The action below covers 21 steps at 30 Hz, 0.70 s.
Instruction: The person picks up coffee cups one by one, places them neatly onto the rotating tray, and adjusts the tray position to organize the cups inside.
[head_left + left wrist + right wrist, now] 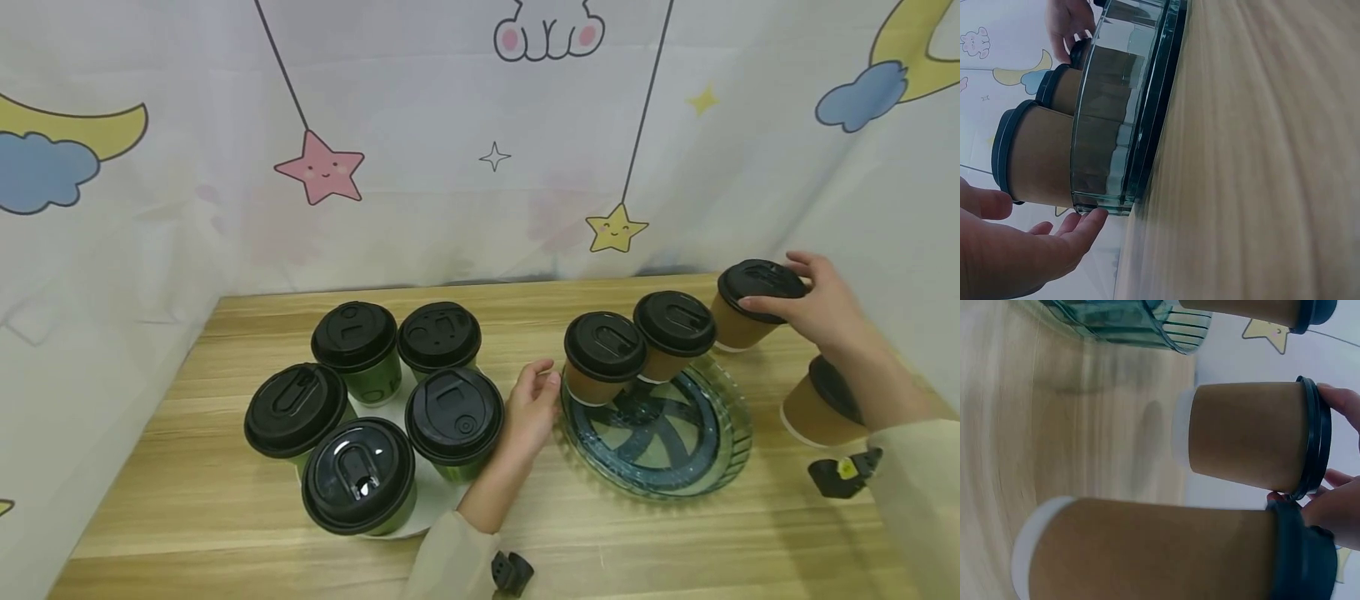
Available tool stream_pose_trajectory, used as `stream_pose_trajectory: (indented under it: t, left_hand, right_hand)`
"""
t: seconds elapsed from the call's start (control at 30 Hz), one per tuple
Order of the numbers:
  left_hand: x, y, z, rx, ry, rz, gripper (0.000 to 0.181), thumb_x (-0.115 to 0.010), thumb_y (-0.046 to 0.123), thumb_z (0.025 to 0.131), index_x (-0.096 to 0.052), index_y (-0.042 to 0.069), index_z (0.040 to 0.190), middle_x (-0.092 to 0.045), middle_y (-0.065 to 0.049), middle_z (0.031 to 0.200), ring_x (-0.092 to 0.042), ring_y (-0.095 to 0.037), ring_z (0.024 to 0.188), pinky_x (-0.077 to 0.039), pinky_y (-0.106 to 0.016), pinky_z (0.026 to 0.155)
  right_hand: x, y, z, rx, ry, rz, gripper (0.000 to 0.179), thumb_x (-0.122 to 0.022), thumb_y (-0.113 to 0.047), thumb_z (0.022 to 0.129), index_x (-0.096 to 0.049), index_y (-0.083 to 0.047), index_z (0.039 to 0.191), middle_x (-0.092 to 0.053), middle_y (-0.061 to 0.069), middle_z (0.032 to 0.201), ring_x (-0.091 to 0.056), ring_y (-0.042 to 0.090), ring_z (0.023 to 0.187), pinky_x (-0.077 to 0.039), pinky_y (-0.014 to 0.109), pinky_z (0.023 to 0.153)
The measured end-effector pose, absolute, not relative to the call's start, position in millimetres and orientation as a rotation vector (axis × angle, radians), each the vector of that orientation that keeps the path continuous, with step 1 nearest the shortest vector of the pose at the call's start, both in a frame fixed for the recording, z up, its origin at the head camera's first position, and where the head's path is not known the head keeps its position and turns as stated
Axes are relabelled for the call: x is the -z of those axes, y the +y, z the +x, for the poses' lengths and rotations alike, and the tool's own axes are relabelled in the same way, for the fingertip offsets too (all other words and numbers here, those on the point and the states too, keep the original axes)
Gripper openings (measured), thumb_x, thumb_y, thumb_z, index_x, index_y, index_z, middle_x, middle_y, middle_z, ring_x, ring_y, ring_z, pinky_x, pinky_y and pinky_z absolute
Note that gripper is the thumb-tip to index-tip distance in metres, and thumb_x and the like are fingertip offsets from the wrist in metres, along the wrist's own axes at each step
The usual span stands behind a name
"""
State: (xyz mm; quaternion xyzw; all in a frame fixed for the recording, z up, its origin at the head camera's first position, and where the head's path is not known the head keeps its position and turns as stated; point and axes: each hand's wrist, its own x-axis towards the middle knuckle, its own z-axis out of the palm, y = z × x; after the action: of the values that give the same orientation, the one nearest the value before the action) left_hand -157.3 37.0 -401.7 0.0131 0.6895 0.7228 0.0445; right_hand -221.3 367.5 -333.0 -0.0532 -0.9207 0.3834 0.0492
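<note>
My right hand (821, 304) grips the black lid of a brown paper coffee cup (738, 321) at the back right, thumb on one side and fingers on the other. In the right wrist view this cup (1247, 434) is upright beside the greenish tray (1129, 328). My left hand (534, 408) is at the left side of the round clear tray (738, 442), fingers loosely bent, fingertips right at the rim in the left wrist view. Two brown lidded cups (603, 358) (671, 333) stand toward the tray's back left. A blue spoked pattern shows on its base.
Another brown lidded cup (817, 408) stands right of the tray, partly behind my right forearm. To the left, several green cups with black lids (360, 475) crowd a white round board (438, 496). A printed cloth (450, 217) hangs behind the wooden table (180, 483).
</note>
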Motion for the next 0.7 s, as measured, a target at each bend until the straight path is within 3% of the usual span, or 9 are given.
stream_pose_trajectory:
  t: [0.37, 0.47, 0.7]
  left_hand:
    - [400.3, 36.7, -156.9, -2.199, 2.089, 0.030, 0.034, -0.045, 0.012, 0.096, -0.045, -0.005, 0.126, -0.053, -0.024, 0.115, -0.052, -0.033, 0.104, -0.049, -0.038, 0.079]
    - [401.2, 37.5, -157.6, -2.207, 2.083, 0.029, 0.034, -0.045, 0.011, 0.096, -0.045, -0.005, 0.125, -0.053, -0.024, 0.114, -0.052, -0.033, 0.103, -0.049, -0.038, 0.078]
    - [402.4, 37.4, -158.8, -2.215, 2.077, 0.026, 0.033, -0.044, 0.011, 0.096, -0.045, -0.006, 0.125, -0.053, -0.024, 0.115, -0.052, -0.034, 0.104, -0.049, -0.039, 0.079]
  right_hand:
    - [316.9, 366.1, -197.9, -1.033, -2.856, -0.150, 0.098, -0.066, -0.043, 0.081, -0.001, -0.007, 0.147, -0.004, 0.026, 0.148, -0.004, 0.052, 0.129, -0.014, 0.069, 0.094]
    - [321.8, 372.5, -192.6, -1.000, -2.853, -0.148, 0.098, -0.066, -0.044, 0.080, -0.001, -0.014, 0.148, -0.004, 0.023, 0.149, -0.004, 0.051, 0.130, -0.014, 0.070, 0.092]
    - [323.7, 372.4, -174.5, -1.032, -2.829, -0.087, 0.096, -0.070, -0.036, 0.080, -0.006, -0.015, 0.148, -0.009, 0.019, 0.150, -0.009, 0.048, 0.131, -0.013, 0.070, 0.093]
